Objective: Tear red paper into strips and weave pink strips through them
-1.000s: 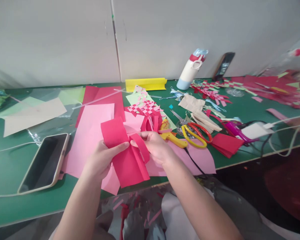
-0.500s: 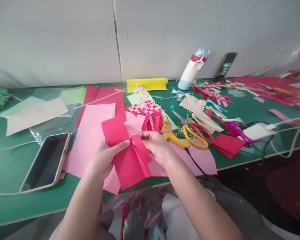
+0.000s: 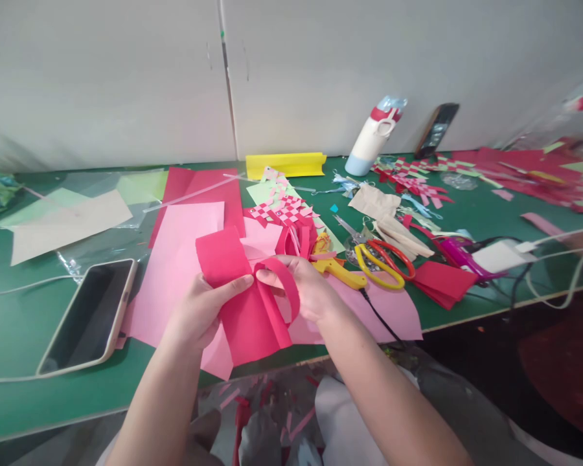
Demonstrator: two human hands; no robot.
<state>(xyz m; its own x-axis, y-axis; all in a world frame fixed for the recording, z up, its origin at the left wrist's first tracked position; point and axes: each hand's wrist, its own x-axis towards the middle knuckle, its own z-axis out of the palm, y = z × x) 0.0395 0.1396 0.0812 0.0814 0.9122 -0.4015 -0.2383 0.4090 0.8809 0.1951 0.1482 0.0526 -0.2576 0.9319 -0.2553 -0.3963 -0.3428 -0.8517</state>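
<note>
A folded red paper (image 3: pixel 252 323) is held up over the near edge of a pink sheet (image 3: pixel 175 259). My left hand (image 3: pixel 206 307) grips its left side, thumb on top near the middle. My right hand (image 3: pixel 304 285) pinches a narrow red strip (image 3: pixel 289 288) that bows out in a loop at the paper's right side. The fingertips of both hands are close together at the paper's centre. Just beyond them lie red paper strips and a checkered woven paper piece (image 3: pixel 289 210).
A phone (image 3: pixel 90 314) lies at the left. Scissors (image 3: pixel 379 262) and a yellow glue gun (image 3: pixel 342 272) are right of my hands. A bottle (image 3: pixel 374 139) and a second phone (image 3: pixel 437 129) stand by the wall. A purple tool (image 3: pixel 461 259) with cables lies farther right.
The narrow red strip has bent from nearly straight into an open, rounded loop under my right hand. My left hand has hardly moved.
</note>
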